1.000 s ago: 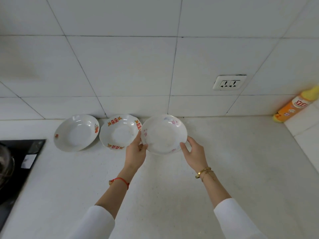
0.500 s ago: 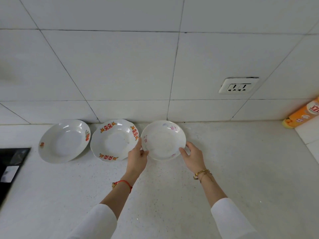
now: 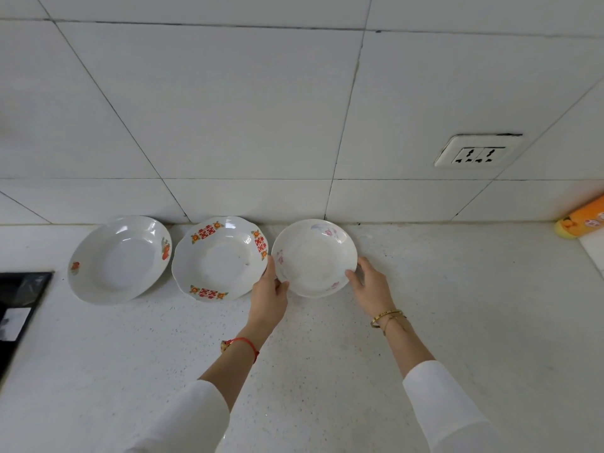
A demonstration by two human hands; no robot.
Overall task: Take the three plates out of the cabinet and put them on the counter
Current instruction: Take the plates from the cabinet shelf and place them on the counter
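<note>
Three white plates stand in a row at the back of the counter [image 3: 327, 354], against the tiled wall. The left plate [image 3: 121, 259] has small orange marks on its rim. The middle plate [image 3: 219, 258] has a scalloped rim with red and orange patterns. The right plate [image 3: 313, 256] has faint pink flowers. My left hand [image 3: 269, 297] holds this right plate by its left rim, thumb on top. My right hand [image 3: 371, 282] holds its right rim. The plate rests on or just above the counter; I cannot tell which.
A black stove top [image 3: 16, 312] lies at the left edge. A wall socket [image 3: 477, 153] sits on the tiles at the right. An orange and yellow bottle [image 3: 585, 217] leans in the far right corner.
Both hands have carried the pink-flowered plate away from me and down toward the wall, in line with the other two plates. The view has tilted upward.
</note>
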